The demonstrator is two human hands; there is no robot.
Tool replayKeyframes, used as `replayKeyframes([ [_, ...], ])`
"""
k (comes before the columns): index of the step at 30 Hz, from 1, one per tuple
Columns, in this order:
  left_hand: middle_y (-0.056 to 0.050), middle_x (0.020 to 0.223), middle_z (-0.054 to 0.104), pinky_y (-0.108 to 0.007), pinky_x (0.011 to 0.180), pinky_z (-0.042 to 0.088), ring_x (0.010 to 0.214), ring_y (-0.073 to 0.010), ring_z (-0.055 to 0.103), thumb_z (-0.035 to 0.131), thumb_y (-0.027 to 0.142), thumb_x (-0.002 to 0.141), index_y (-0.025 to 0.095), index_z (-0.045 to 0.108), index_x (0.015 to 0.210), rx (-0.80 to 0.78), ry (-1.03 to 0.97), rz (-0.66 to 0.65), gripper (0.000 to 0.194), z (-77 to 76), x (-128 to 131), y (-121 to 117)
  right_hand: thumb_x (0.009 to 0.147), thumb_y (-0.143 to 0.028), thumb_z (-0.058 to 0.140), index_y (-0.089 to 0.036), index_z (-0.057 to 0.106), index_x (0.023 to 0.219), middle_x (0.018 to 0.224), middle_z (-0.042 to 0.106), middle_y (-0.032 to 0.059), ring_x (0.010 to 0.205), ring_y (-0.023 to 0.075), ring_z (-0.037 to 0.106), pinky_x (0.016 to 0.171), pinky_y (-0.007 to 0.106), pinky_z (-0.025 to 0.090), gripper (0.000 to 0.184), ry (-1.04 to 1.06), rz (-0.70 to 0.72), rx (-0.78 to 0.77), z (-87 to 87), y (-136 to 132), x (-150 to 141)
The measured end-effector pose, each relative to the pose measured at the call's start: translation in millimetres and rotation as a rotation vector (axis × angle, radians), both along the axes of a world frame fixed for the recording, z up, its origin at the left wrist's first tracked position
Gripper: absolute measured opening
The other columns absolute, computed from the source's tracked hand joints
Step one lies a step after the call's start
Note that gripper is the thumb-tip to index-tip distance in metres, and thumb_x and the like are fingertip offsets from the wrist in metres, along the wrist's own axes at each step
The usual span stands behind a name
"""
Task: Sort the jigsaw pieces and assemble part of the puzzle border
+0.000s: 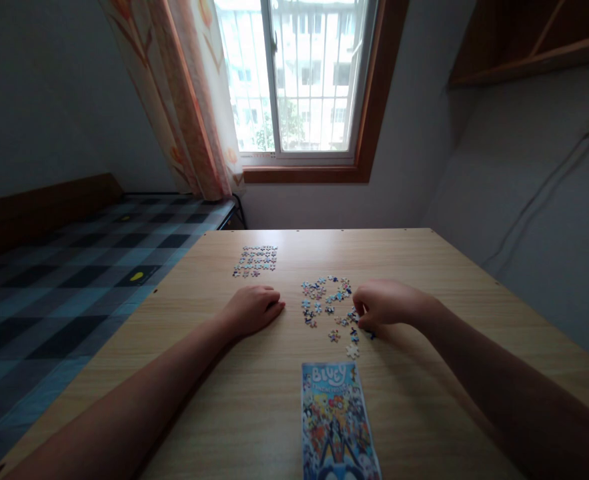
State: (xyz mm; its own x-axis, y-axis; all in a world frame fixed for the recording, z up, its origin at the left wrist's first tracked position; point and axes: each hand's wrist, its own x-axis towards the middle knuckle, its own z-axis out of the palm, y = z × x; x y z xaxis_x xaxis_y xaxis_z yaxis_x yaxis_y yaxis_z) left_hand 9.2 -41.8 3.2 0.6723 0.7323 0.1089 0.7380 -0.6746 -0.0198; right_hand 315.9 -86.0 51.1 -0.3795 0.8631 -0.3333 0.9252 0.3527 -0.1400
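My left hand [255, 309] rests on the wooden table with its fingers curled in, and nothing shows in it. To its right lie many loose jigsaw puzzle pieces [318, 307] in a rough cluster. At the right side of that cluster my right hand [385, 301] points down, its thumb and fingertips pinched at a small puzzle piece [355, 316], partly hidden by the fingers. A pale piece [353, 351] lies nearer to me. Farther back on the left, more pieces [258, 259] are laid out in neat rows.
A printed Bluey picture sheet [339, 420] lies on the table [214, 413] close to me. Left of the table is a bed [99, 267] with a checked cover. Beyond stand a window [314, 80] and a curtain [189, 100]. A shelf [534, 67] hangs at upper right.
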Motion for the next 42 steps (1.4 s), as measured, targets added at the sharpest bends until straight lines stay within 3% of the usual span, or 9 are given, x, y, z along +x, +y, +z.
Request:
replayKeyframes([
  [6,-0.004,0.08,0.067,-0.029,0.061,0.038,0.07,-0.0183,0.06,0.043,0.039,0.097,0.019,0.061,0.072,0.004,0.018,0.0,0.037,-0.9,-1,1,0.072,-0.015,0.068,-0.018,0.073,0.076,0.069,0.067,0.0002,0.061,0.0136,0.054,0.053,0.026,0.032,0.007,0.115,-0.005,-0.071,-0.7,8,10],
  [8,-0.004,0.08,0.067,-0.029,0.061,0.037,0.07,-0.0184,0.06,0.043,0.039,0.097,0.019,0.061,0.072,0.005,0.017,0.0,0.037,-0.8,-1,1,0.074,-0.018,0.069,-0.016,0.072,0.076,0.067,0.065,-0.0001,0.06,0.0124,0.053,0.053,0.025,0.033,0.004,0.208,0.018,-0.176,-2.0,14,19],
  [11,-0.005,0.079,0.067,-0.03,0.061,0.037,0.07,-0.0188,0.061,0.043,0.039,0.097,0.019,0.06,0.071,0.004,0.007,0.004,0.037,-0.1,-1,1,0.079,-0.029,0.069,-0.014,0.071,0.081,0.067,0.063,0.0005,0.059,0.0112,0.051,0.054,0.023,0.035,0.015,0.338,0.018,-0.38,-4.3,25,38],
  [16,-0.004,0.079,0.067,-0.03,0.061,0.037,0.07,-0.0187,0.06,0.044,0.039,0.097,0.019,0.06,0.071,-0.001,0.01,0.009,0.037,1.1,0,-1,0.076,-0.031,0.069,-0.012,0.072,0.082,0.07,0.064,0.0026,0.057,0.0106,0.049,0.051,0.022,0.033,0.02,0.31,-0.087,-0.452,-7.2,37,60],
  [20,-0.004,0.078,0.067,-0.03,0.061,0.037,0.07,-0.0185,0.06,0.044,0.039,0.097,0.019,0.06,0.07,-0.001,0.009,0.011,0.037,1.2,0,0,0.076,-0.02,0.069,-0.013,0.075,0.087,0.077,0.068,0.0042,0.065,0.0135,0.056,0.053,0.022,0.036,0.015,0.219,-0.08,-0.276,-5.8,35,55],
  [24,-0.004,0.079,0.067,-0.029,0.061,0.037,0.07,-0.0184,0.061,0.044,0.039,0.097,0.019,0.06,0.071,0.001,0.004,0.009,0.037,0.9,0,0,0.079,-0.018,0.068,-0.017,0.076,0.095,0.083,0.07,0.0039,0.07,0.0147,0.06,0.059,0.023,0.041,0.018,0.274,0.003,-0.068,-2.0,30,42],
  [30,-0.004,0.078,0.067,-0.03,0.061,0.037,0.07,-0.0186,0.061,0.043,0.04,0.097,0.019,0.06,0.071,-0.001,-0.004,0.006,0.037,0.1,-1,0,0.079,-0.015,0.07,-0.019,0.076,0.096,0.08,0.07,0.0015,0.07,0.0133,0.062,0.06,0.022,0.042,0.018,0.331,0.153,-0.117,-6.2,25,31],
  [42,-0.005,0.08,0.067,-0.029,0.061,0.037,0.07,-0.0183,0.06,0.043,0.039,0.098,0.019,0.059,0.071,0.002,0.004,0.002,0.037,-0.9,-1,0,0.082,-0.016,0.071,-0.023,0.075,0.099,0.084,0.071,0.0002,0.067,0.012,0.06,0.058,0.022,0.037,0.018,0.271,0.168,-0.046,-18.3,22,16],
])
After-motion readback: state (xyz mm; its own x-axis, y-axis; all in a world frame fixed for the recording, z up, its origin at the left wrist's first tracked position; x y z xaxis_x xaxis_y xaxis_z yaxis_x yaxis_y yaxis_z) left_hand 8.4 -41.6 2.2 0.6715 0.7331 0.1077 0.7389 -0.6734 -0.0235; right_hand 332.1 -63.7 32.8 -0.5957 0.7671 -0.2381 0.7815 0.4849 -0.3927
